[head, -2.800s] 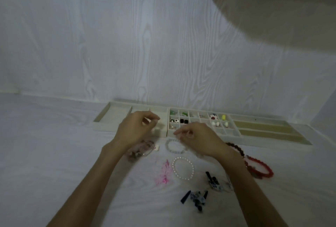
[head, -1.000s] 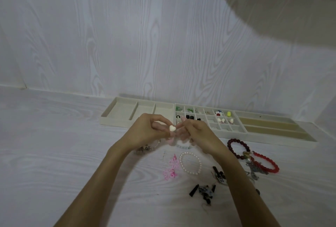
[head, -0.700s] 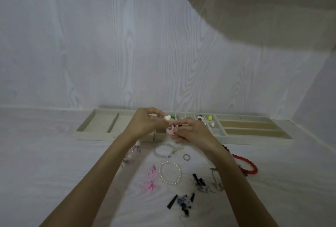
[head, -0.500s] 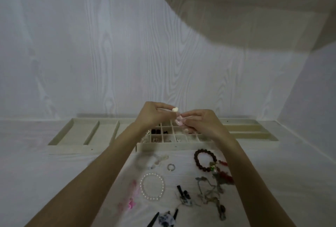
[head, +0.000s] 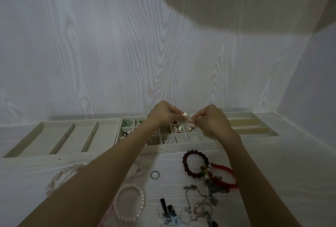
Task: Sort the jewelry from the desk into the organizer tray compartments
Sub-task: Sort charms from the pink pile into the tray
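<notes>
Both hands hover over the small-cell grid of the beige organizer tray. My left hand pinches a small white heart-shaped earring at its fingertips. My right hand meets it fingertip to fingertip, pinching something tiny beside the earring; I cannot make out what. On the desk in front lie a dark red bead bracelet, a bright red bracelet, a pearl bracelet, a silver ring, a clear bead bracelet and a tangled chain necklace.
The tray's left part has three long bare compartments; its right part has long slots. Several grid cells hold green, white, pink and black studs. Black hair clips lie at the front edge. A wood-grain wall stands behind the tray.
Both hands rose from the desk, came together with the white heart earring, and moved forward over the tray's grid. The camera moved closer and rightward.
</notes>
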The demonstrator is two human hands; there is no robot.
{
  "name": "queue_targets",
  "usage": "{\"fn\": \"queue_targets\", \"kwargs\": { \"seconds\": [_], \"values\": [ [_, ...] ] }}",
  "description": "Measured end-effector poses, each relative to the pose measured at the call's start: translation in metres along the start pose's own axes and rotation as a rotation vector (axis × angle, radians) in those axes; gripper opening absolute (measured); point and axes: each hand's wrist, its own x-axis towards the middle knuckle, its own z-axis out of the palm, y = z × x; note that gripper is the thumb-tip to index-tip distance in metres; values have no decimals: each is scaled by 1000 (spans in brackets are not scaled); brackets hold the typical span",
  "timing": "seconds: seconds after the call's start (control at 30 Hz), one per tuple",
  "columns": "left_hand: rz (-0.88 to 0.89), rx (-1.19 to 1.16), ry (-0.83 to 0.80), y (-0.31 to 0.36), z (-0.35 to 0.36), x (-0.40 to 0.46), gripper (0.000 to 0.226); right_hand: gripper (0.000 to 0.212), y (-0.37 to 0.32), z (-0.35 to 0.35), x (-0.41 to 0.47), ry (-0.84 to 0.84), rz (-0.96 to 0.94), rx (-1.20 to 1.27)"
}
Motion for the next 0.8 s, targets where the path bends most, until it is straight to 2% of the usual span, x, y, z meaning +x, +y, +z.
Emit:
{"fn": "queue_targets", "kwargs": {
  "seconds": [0.2,0.43,0.7,0.8],
  "values": [
    [18,131,-49,-6,9,6,25,10,8,8,3,3,-34,-87],
    [45,308,-18,-4,13,7,25,12,8,12,4,-8,-100,-230],
    [42,324,-39,-10,15,8,17,15,4,10,2,20,-173,-431],
    [57,314,-44,-13,16,9,17,13,4,11,1,71,-175,-414]
  ]
}}
